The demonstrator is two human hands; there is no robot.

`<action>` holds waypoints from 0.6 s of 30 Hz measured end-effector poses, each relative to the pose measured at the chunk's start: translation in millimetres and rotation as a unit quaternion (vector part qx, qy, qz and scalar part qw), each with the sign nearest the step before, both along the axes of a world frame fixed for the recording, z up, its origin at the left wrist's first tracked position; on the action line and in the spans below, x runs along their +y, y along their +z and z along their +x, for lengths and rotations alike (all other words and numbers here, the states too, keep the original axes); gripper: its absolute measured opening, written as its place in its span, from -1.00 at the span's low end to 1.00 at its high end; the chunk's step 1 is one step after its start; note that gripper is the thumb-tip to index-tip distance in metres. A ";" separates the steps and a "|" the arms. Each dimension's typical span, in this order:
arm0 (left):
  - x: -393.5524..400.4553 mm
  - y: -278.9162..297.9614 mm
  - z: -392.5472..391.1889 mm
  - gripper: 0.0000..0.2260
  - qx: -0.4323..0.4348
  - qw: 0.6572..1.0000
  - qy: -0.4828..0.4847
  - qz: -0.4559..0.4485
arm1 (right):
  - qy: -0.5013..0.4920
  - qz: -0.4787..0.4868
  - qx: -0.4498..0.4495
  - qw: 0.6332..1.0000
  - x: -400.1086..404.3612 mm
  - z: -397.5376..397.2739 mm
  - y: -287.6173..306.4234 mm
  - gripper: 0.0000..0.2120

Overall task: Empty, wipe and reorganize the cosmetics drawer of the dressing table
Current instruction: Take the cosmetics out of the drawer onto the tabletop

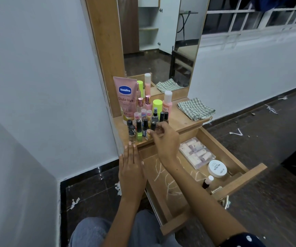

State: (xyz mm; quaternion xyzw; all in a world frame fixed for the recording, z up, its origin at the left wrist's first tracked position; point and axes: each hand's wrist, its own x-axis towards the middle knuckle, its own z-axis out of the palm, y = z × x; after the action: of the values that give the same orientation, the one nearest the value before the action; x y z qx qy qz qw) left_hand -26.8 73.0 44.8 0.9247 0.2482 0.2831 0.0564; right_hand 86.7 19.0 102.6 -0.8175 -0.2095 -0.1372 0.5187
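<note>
The wooden drawer [232,148] is pulled out below the dressing table top [181,120]. It holds a clear box of small tubes [197,155], a white round jar [217,168] and a small dark bottle [207,182]; white chalk-like marks cover its floor. Several nail polish bottles [139,130], sprays and a pink Vaseline tube [125,98] stand on the top's left part. My right hand [163,139] reaches over the drawer, fingers closed on a small clear bottle [158,130] at the top's front edge. My left hand [132,168] lies flat, fingers together, against the table's left front corner.
A folded green checked cloth [196,108] lies on the right of the table top. A mirror [159,41] rises behind the bottles. A white wall is close on the left. The dark floor [268,139] carries white scraps. My knees are below the drawer.
</note>
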 end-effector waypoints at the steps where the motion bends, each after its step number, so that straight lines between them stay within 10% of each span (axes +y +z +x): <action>1: -0.1 -0.1 0.3 -0.48 -0.001 1.000 -0.001 0.000 | -0.005 -0.004 -0.010 1.000 2.8 -1.7 -1.2 -0.77; 18: -2.5 4.5 -1.6 -0.50 0.021 0.999 0.001 -0.034 | 0.023 0.051 -0.007 0.998 7.2 -5.0 -25.2 -0.76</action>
State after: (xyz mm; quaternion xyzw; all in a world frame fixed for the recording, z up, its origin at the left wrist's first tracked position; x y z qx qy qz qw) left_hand -28.3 70.5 49.3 0.9277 0.2595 0.2552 0.0824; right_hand 81.7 26.2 77.4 -0.7839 -0.2249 -0.1411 0.5613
